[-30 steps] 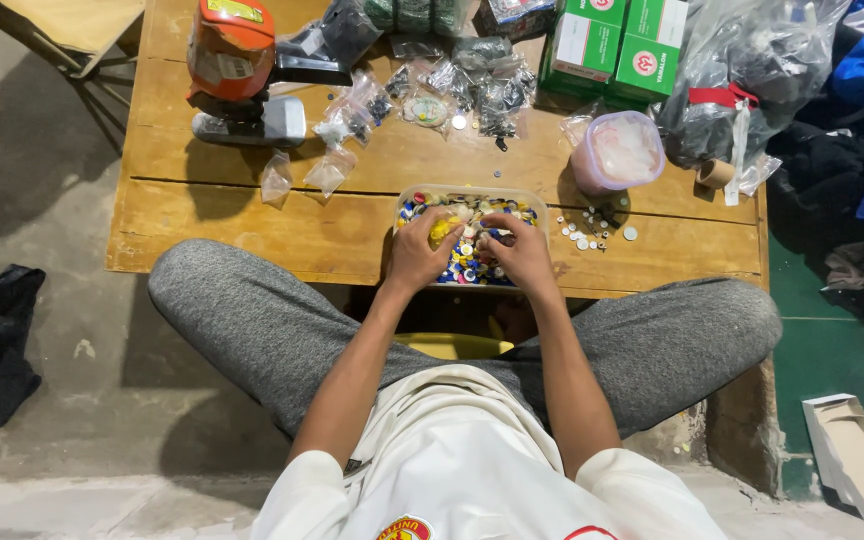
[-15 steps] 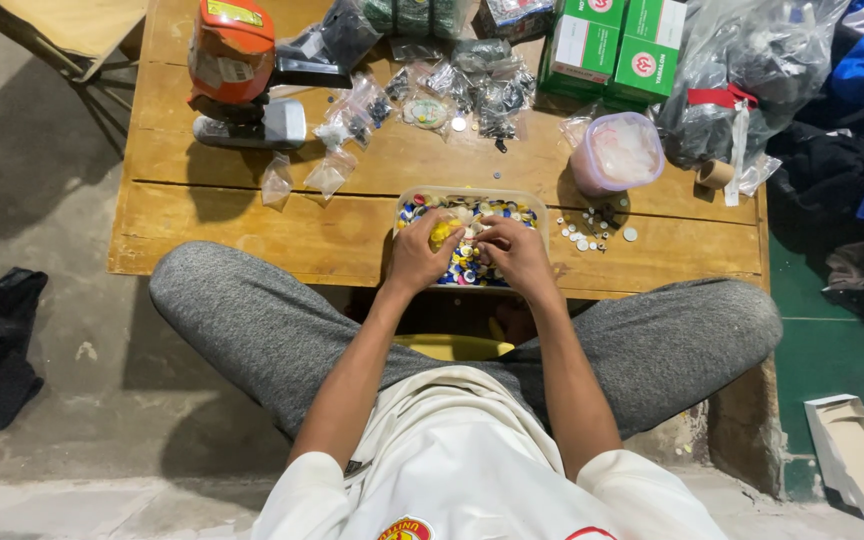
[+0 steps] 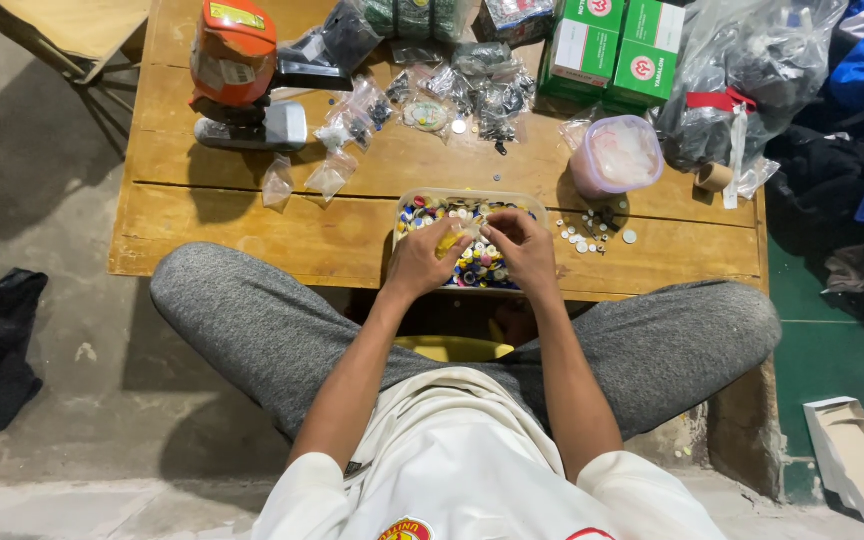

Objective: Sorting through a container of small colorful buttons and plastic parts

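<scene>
Over the clear tray of coloured caps, at the wooden table's near edge, the left hand pinches a small yellow piece. The right hand curls beside it; its grasp I cannot tell. Fitting looks in hand; fine alignment comes next.

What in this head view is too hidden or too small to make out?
- Yellow piece: the left hand covers most of it; its kind is unclear.
- Right hand: whatever its fingers pinch is too small to see.
- Tray of coloured bits: both hands cover its near half.
- Green boxes: cut off by the top edge.
</scene>
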